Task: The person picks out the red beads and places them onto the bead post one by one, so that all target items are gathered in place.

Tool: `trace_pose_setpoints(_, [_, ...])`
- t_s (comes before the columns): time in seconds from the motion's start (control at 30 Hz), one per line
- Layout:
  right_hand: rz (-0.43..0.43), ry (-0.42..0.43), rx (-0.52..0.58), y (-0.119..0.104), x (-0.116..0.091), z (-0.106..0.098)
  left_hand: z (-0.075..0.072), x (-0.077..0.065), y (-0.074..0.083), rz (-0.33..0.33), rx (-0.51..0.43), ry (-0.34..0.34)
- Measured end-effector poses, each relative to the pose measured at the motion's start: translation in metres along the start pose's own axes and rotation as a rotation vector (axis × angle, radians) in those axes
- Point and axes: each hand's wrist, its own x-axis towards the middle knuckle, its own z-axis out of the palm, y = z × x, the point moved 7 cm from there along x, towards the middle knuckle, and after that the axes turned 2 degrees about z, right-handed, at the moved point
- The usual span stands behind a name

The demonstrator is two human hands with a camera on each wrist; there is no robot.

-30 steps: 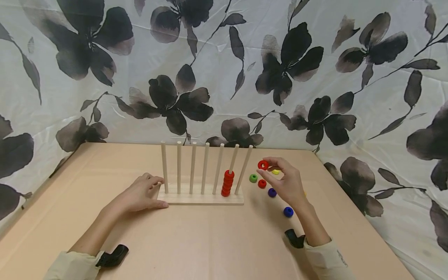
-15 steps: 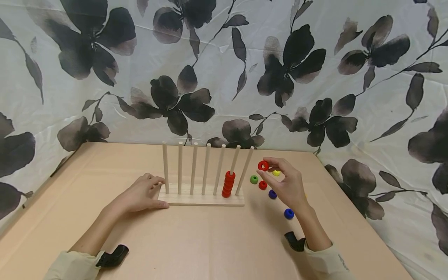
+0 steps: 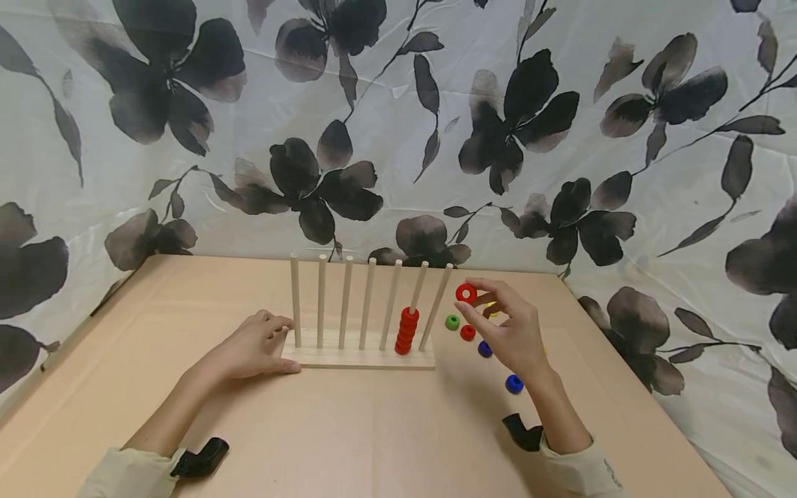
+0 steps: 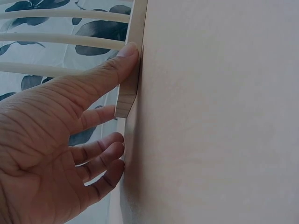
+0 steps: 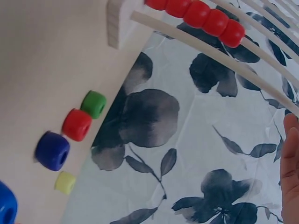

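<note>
A pale wooden bead rack (image 3: 358, 358) stands on the table with several upright rods. Red beads (image 3: 407, 332) are stacked on the second rod from the right. My left hand (image 3: 248, 347) holds the rack's left end, its thumb (image 4: 122, 59) on the front edge and index fingertip at the corner. Between thumb and index finger my right hand (image 3: 512, 330) pinches a red bead (image 3: 459, 292), held up right of the outermost rod with its hole facing me. The right wrist view catches only part of that hand (image 5: 290, 168); the pinched bead is out of its sight.
Loose beads lie right of the rack: green (image 3: 452, 322), red (image 3: 468, 333), dark blue (image 3: 485, 349) and brighter blue (image 3: 514, 384). A yellow bead (image 5: 65, 182) is partly hidden behind my right hand in the head view. Floral cloth (image 3: 398, 138) hangs behind the table (image 3: 373, 429).
Over the last half second my right hand shifts very slightly left with the red bead, toward the rightmost rod. The left hand stays on the rack. The whole head view drifts slightly down.
</note>
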Motion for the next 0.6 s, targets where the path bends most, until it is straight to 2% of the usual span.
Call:
trace_pose_setpoints(0.43, [-0.012,0.016,0.022,-0.016,0.014,0.005,0.001,-0.002,-0.001,0.006,0.019,0.002])
trace_pose_setpoints(0.6, [-0.044,0.014,0.042,-0.024,0.021,0.009,0.0,-0.002,0.0,0.012,0.017,0.005])
